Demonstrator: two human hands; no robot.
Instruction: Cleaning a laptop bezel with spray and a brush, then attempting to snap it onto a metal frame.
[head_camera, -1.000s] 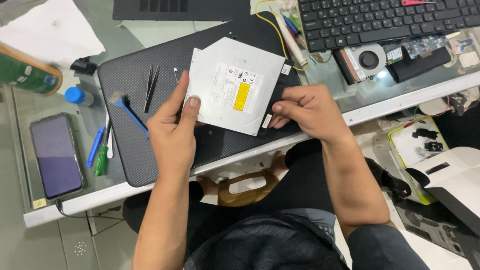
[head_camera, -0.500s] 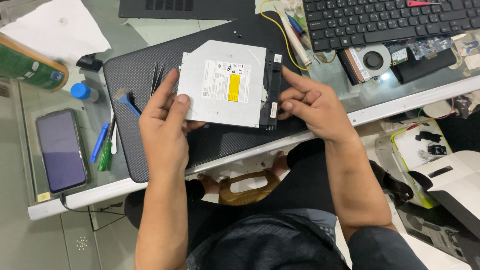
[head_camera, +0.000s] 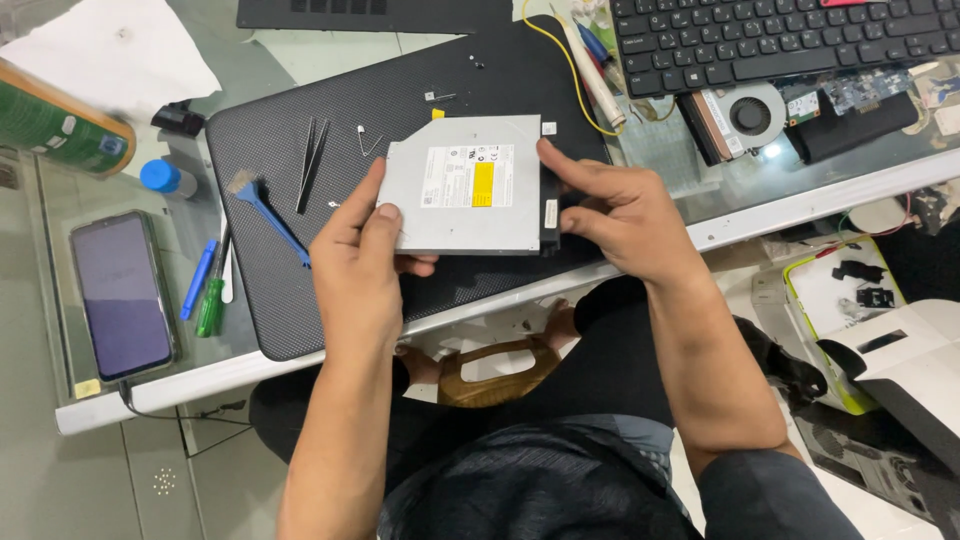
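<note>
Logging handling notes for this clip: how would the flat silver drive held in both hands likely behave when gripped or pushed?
The silver drive looks like a thin metal slab, so probably stiff, not floppy. The left hand and right hand pinch it only at the edges, suggesting it is fairly light. Its smooth casing may slip, and being flat it would likely slide on the black mat rather than roll.

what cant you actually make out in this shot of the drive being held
- Underside of the silver optical drive: head view, faces away from the camera.
- Left hand fingertips: under the drive, only the thumb shows on top.
- Drive's bottom right corner: covered by the right hand.
- Black keyboard: cut off by the top edge.
- Loose screws on the black mat: too small.
</note>
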